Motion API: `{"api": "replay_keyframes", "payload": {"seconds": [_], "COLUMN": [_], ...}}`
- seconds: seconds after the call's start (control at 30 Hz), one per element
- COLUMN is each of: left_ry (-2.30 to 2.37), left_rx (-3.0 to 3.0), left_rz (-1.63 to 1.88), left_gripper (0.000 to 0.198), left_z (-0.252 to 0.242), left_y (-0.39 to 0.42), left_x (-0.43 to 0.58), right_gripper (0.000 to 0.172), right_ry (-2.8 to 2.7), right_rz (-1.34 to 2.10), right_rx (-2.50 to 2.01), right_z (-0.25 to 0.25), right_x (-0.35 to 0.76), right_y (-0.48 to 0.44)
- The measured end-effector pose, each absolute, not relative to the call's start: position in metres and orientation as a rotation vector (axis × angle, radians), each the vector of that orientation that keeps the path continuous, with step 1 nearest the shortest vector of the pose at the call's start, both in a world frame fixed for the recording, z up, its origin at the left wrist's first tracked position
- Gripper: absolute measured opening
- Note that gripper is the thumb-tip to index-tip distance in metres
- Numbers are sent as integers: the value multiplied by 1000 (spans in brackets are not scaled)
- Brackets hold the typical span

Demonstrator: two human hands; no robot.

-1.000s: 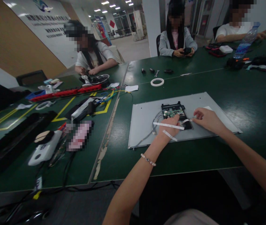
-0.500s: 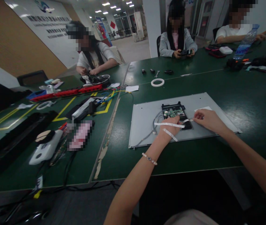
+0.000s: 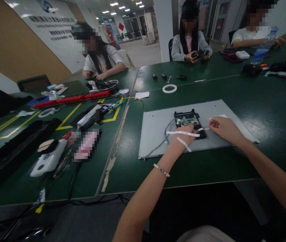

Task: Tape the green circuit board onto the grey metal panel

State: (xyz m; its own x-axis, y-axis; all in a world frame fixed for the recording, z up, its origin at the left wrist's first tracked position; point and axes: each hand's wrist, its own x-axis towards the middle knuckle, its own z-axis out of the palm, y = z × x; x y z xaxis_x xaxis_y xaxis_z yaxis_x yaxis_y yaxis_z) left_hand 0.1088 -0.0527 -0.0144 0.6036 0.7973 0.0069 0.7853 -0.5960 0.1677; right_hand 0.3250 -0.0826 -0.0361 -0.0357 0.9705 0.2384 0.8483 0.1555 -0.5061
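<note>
A flat grey panel [image 3: 155, 124] lies on the table in front of me, and on it sits a black plastic frame [image 3: 203, 134] with a green circuit board [image 3: 182, 121]. My left hand [image 3: 184, 131] rests on the frame's near part, fingers bent and partly hidden. Two white tape strips [image 3: 184, 144] cling to the back of that hand and wrist. At the frame's right edge, my right hand [image 3: 225, 128] pinches the end of a short white tape strip [image 3: 203, 129]. A grey cable [image 3: 166, 137] curves from the board over the panel's left side.
Beyond the panel lie a tape roll [image 3: 169, 88], a small wrench [image 3: 169, 79] and a paper piece [image 3: 142, 95]. Left of the table seam are a long black tray [image 3: 19, 148], a white device [image 3: 48, 158] and red strips [image 3: 74, 98]. Several people sit across the table, near a water bottle [image 3: 262, 48].
Both my hands stay almost in place, with the right still pinching the tape strip. Across the table, a person's hands have shifted the dark object they hold.
</note>
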Motion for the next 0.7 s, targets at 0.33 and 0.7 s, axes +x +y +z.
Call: {"api": "replay_keyframes", "payload": {"seconds": [0.33,0.7], "left_ry": [1364,1311], "left_rx": [2646,2712], "left_rz": [57,94], "left_gripper": [33,23], "left_z": [-5,-14], "left_y": [-56,-53], "left_x": [111,107], "right_gripper": [33,22], "right_ry": [-1946,-1905], "right_rz": [608,846], "right_rx": [-1310,-1130], "right_z": [-11,-11], "right_x": [278,268], "right_y": [-104,-110]}}
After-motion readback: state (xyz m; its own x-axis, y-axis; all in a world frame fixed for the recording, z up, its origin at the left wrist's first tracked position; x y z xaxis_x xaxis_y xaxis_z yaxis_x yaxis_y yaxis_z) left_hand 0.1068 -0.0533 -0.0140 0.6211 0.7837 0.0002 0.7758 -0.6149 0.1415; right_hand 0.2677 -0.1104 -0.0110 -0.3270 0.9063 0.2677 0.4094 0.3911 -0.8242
